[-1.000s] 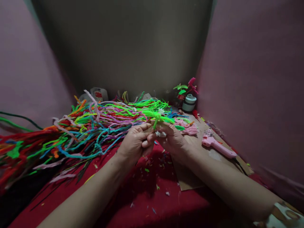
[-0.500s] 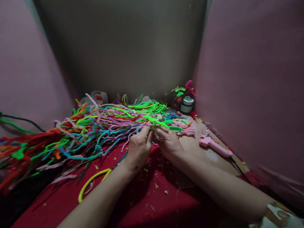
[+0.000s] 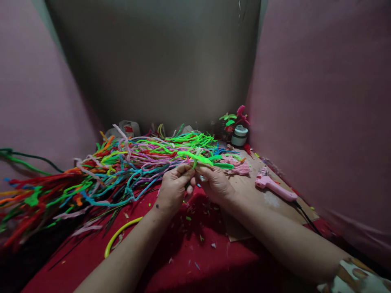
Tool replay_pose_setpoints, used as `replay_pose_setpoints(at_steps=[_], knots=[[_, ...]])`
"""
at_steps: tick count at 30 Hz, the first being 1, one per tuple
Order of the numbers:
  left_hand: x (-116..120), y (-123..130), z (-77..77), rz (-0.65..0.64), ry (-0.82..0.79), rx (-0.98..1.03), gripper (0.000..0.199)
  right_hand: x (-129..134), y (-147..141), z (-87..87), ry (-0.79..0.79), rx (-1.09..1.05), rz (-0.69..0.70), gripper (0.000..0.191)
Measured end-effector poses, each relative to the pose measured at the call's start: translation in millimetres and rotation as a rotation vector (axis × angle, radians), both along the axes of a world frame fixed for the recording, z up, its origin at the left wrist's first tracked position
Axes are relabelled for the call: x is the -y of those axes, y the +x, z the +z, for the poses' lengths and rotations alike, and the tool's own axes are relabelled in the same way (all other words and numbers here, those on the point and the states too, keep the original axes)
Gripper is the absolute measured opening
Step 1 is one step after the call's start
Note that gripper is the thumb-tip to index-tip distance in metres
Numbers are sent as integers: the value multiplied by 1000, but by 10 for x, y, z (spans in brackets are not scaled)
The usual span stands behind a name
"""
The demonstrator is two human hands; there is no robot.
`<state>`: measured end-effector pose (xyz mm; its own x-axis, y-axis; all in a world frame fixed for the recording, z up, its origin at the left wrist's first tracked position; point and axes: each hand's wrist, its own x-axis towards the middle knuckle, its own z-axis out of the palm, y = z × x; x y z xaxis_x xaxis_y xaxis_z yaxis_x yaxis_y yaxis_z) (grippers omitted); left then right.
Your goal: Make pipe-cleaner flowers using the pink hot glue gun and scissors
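Note:
My left hand (image 3: pixel 174 188) and my right hand (image 3: pixel 216 184) meet over the front of the pile. Between them is a bright green pipe cleaner piece (image 3: pixel 195 157), with leaf-like parts spreading sideways at the top. The left thumb and fingers pinch its stem from below. My right thumb and fingers are closed at its right side, with a small whitish bit showing near the thumb. Just behind lies a large heap of pipe cleaners (image 3: pixel 146 152) in many colours. Green leaf shapes (image 3: pixel 224 166) and pink fuzzy pieces (image 3: pixel 241 167) rest to the right.
A pink glue gun (image 3: pixel 276 188) with a black cord lies on brown cardboard (image 3: pixel 269 209). At the back right stand a white lidded jar (image 3: pixel 239 135) and a pink fuzzy flower (image 3: pixel 242 114). A yellow looped handle (image 3: pixel 117 236) sits on the red cloth (image 3: pixel 180 264), among scraps.
The left hand has turned and shifted slightly left and down, its fingers now showing under the stem. The green piece stands more upright and has moved a little left.

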<state>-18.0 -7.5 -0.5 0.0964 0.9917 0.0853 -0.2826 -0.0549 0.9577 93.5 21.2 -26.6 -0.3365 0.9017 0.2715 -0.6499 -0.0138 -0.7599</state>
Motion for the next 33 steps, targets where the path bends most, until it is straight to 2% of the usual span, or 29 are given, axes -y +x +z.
replay_pose_setpoints(at_steps=[7,13,16,22,24,26,29,33], knots=[[-14,-70,33,-221,-100,83,25,-137,68,-56,-61,-16,108,24],[-22,-97,15,-272,-87,17,30,-127,74,-51,-59,-26,93,22],[-23,-68,-23,-179,66,-178,32,-85,49,-32,-42,-20,56,21],[-67,-81,-187,216,576,-784,14,-28,25,7,-116,-39,-95,22],[-73,-100,-221,255,647,-865,14,-18,30,-2,-87,-27,-145,21],[-66,-98,-223,230,609,-815,16,-10,33,-24,-25,-6,-178,19],[-43,-48,-183,169,477,-584,18,16,32,-48,66,31,-195,19],[-26,10,-131,78,321,-274,17,71,20,-26,182,89,-118,18]])
